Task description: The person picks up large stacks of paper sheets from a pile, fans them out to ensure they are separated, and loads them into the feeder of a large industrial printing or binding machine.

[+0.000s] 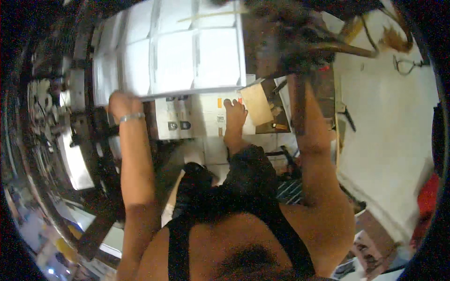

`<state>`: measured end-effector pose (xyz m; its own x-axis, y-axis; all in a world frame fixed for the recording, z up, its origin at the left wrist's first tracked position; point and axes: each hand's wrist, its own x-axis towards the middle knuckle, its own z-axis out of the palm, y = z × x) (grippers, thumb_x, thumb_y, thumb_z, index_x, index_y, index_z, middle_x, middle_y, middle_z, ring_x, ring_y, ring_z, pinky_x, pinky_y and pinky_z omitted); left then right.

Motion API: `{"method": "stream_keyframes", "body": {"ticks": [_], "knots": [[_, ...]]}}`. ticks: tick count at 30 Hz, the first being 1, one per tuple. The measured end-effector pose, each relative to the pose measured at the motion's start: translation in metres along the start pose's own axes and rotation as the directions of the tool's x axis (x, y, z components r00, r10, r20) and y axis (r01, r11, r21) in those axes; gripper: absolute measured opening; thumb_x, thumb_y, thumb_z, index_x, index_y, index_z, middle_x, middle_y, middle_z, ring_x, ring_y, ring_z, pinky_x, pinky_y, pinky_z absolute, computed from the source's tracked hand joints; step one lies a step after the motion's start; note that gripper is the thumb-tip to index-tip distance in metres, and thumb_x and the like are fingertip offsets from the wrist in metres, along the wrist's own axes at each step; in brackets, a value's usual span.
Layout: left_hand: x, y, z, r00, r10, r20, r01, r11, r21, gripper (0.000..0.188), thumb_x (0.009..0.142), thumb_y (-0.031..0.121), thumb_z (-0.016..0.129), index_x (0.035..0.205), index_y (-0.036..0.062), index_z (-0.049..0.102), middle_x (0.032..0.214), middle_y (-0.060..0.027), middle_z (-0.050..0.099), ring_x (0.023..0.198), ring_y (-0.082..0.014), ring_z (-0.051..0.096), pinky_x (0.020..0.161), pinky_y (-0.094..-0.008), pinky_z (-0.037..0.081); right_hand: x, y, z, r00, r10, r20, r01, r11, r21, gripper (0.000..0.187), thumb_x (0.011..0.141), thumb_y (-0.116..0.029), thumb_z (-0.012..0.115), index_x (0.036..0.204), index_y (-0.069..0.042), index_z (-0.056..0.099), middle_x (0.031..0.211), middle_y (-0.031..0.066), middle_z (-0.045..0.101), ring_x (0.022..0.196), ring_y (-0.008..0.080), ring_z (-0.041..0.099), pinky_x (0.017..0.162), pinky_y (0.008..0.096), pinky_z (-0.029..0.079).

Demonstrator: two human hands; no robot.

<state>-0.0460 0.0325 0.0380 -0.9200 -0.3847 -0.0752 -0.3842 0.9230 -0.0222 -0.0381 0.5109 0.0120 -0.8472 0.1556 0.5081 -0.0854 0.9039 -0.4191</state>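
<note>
A white tray-like panel (173, 56), divided into several rectangular cells, is tilted up at the upper left. My left hand (124, 105) is at its lower left corner, with the fingers curled round the edge and partly hidden. A thin yellowish strip (211, 17) lies across its upper part. My right forearm reaches up beside a dark, cluttered mass (295, 37). My right hand (302, 70) is lost in shadow and motion blur there, so its fingers and anything in them cannot be made out.
My bare foot (235, 117) rests on a white printed carton (201, 114) below the panel. Beside it lies a tan card piece (258, 104). Dark, crowded shelving (70, 103) runs down the left. A pale wall (375, 122) with cables stands right; a red cloth (427, 206) hangs at the far right.
</note>
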Motion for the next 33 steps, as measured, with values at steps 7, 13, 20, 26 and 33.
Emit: {"method": "stream_keyframes", "body": {"ticks": [7,13,20,26,33], "knots": [[0.000,-0.005,-0.002,0.999,-0.030,-0.039,0.013,0.929,-0.370,0.018,0.082,0.019,0.055,0.092,0.0058,0.061,0.100,-0.0122,0.062,0.095,-0.0252,0.058,0.083,-0.0366,0.042,-0.236,-0.004,0.013,0.719,0.373,0.587,-0.364,0.921,-0.140,0.087,0.068,-0.033,0.073,0.141,-0.020,0.028,0.138,0.0248,0.031,0.129,0.0443,0.027,0.105,0.0541,0.023],[-0.007,0.001,-0.018,0.989,0.004,0.145,0.140,0.249,-0.958,0.023,0.084,0.020,0.053,0.101,0.0052,0.057,0.107,-0.0121,0.059,0.102,-0.0251,0.054,0.090,-0.0375,0.036,-0.261,0.002,0.018,0.754,0.441,0.486,-0.403,0.896,-0.188,0.061,0.079,-0.012,0.048,0.138,-0.023,0.036,0.142,0.0248,0.027,0.126,0.0457,0.031,0.107,0.0592,0.014],[-0.007,0.052,-0.034,0.940,0.240,0.242,0.297,-0.228,-0.927,0.029,0.087,0.021,0.052,0.111,0.0045,0.053,0.115,-0.0120,0.055,0.109,-0.0248,0.049,0.098,-0.0386,0.030,-0.268,0.007,0.007,0.808,0.425,0.409,-0.373,0.905,-0.203,0.057,0.079,-0.021,0.056,0.134,-0.020,0.042,0.145,0.0197,0.022,0.129,0.0405,0.028,0.105,0.0562,0.022],[-0.015,0.081,-0.048,0.895,0.343,0.285,0.408,-0.369,-0.835,0.035,0.089,0.022,0.050,0.119,0.0039,0.049,0.122,-0.0119,0.052,0.115,-0.0246,0.045,0.105,-0.0395,0.025,-0.266,0.002,0.007,0.799,0.485,0.354,-0.519,0.855,0.000,0.058,0.074,-0.028,0.063,0.129,-0.017,0.048,0.143,0.0174,0.030,0.129,0.0404,0.030,0.107,0.0562,0.016],[0.008,0.056,-0.031,0.919,0.367,0.142,0.218,-0.175,-0.960,0.038,0.090,0.023,0.051,0.124,0.0048,0.049,0.123,-0.0110,0.052,0.116,-0.0270,0.045,0.107,-0.0387,0.028,-0.123,-0.018,-0.021,0.752,0.654,0.079,-0.468,0.445,0.764,0.058,0.076,-0.022,0.064,0.130,-0.007,0.047,0.133,0.0192,0.046,0.126,0.0332,0.039,0.106,0.0387,0.028]]}}
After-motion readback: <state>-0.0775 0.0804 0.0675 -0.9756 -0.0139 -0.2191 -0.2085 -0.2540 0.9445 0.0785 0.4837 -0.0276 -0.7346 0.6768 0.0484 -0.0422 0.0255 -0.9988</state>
